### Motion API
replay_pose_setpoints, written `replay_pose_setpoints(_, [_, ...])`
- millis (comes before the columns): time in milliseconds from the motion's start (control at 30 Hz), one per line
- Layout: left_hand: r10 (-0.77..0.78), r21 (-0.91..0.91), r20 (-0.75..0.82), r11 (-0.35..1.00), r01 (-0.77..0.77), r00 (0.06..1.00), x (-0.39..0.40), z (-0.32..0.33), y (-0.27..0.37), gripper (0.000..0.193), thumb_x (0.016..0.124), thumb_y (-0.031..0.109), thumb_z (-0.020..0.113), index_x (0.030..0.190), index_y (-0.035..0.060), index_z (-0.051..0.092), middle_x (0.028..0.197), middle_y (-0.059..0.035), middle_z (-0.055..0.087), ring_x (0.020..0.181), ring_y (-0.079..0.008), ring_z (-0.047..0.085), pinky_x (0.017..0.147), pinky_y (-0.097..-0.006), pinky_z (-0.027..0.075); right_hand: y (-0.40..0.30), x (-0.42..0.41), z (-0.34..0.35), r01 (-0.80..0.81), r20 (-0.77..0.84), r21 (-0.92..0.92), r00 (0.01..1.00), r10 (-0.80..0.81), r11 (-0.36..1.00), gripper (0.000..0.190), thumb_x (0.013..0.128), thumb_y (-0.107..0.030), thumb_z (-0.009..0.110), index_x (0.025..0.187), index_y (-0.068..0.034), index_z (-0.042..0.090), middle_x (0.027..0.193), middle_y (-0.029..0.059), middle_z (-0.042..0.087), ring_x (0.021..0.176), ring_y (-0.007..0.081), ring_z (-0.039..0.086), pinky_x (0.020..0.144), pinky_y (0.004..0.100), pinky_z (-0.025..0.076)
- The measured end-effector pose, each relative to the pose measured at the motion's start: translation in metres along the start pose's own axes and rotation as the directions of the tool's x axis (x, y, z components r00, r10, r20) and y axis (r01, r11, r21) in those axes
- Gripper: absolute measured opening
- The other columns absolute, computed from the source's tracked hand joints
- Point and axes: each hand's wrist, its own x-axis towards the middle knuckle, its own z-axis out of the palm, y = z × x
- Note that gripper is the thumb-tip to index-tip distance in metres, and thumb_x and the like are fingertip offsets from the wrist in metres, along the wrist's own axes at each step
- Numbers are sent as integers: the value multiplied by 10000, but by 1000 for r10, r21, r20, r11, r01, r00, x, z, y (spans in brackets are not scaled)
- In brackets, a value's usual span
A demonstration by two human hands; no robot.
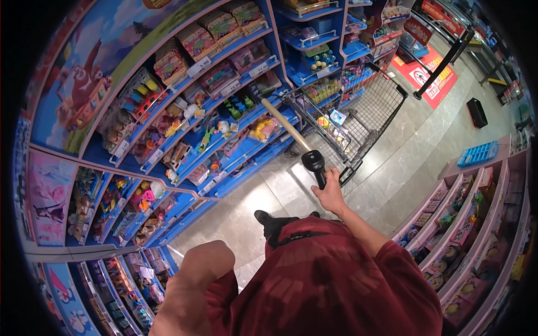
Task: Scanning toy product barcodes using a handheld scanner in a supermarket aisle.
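Observation:
My right hand [332, 191] is around the black grip [320, 174] at the near end of the cart's tan handlebar [288, 126], thumb on one side and fingers on the other. Whether this grip is part of the cart or a separate device is unclear. The black wire shopping cart [370, 122] stands beyond, with a few small colourful packages [337, 117] low in its basket area. At the lower left my bent left arm rises close to the camera; the left hand is out of view. A dark red garment covers my front.
Blue shelves [212, 185] of packaged toys line the left side, with price tags on their edges. Pink-white shelves [458, 239] of small goods stand at right, a blue tray [478, 154] on top. A black bin [476, 113], a red floor mat [437, 80] and metal rails lie farther off.

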Motion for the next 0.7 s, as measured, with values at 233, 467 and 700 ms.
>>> replay_pose_setpoints(233, [0, 237, 176, 971, -42, 984, 15, -18, 20, 186, 799, 28, 568, 636, 100, 514, 583, 54, 511, 551, -82, 537, 580, -244, 473, -5, 3, -3, -9, 43, 8, 999, 9, 1000, 504, 768, -149, 772, 1116, 83, 492, 1386, 298, 305, 1103, 474, 560, 929, 437, 479])
replay_pose_setpoints(467, [-169, 355, 291, 933, 57, 942, 32, -21, 37, 162, 763, 80, 683, 698, 93, 536, 624, 42, 544, 551, -51, 536, 509, -206, 446, -8, 7, -6, -34, 64, 37, 997, 31, 999, 509, 768, -128, 779, 1127, 77, 482, 1425, 294, 277, 1100, 473, 571, 945, 439, 479])
replay_pose_setpoints(700, [-203, 475, 381, 880, -3, 902, 33, -23, 53, 215, 687, 59, 740, 623, 116, 543, 636, 61, 565, 505, -49, 539, 451, -206, 421, -9, 7, -4, -55, 72, 76, 996, 49, 996, 512, 767, -120, 778, 1121, 83, 469, 1433, 285, 257, 1110, 473, 558, 946, 436, 475])
